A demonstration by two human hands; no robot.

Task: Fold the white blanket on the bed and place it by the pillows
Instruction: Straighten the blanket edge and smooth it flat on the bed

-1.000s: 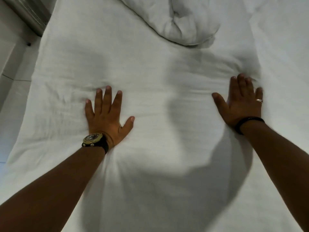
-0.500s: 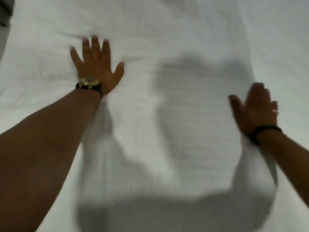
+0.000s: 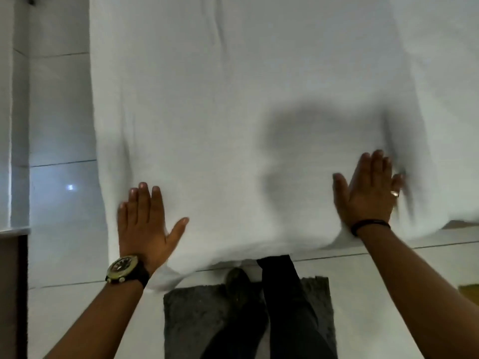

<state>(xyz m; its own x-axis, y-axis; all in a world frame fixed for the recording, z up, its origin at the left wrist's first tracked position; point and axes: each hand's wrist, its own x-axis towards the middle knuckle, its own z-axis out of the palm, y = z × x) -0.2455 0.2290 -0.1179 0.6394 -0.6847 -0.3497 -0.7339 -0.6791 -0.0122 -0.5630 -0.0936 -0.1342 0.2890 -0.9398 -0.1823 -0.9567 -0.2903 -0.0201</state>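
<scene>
We have both palms down on the white blanket (image 3: 246,120), which fills the upper and middle frame, spread over the bed with its near edge drooping off at lower centre. Our left hand (image 3: 145,224) lies flat at lower left, fingers together and thumb splayed, gripping nothing. Our right hand (image 3: 368,193) sits at centre right, also spread and empty, though it is blurred, so we cannot say how firmly it presses. Flat palms like these look like smoothing, pressing the cloth level so a fold comes out clean. The blanket lies directly under both hands and stretches away toward the top of the frame. Creases bunch just right of the right hand, near the cloth's side edge. No pillows show here. Below the edge we see pale floor tiles (image 3: 59,104) and a dark mat (image 3: 191,317) underfoot.
</scene>
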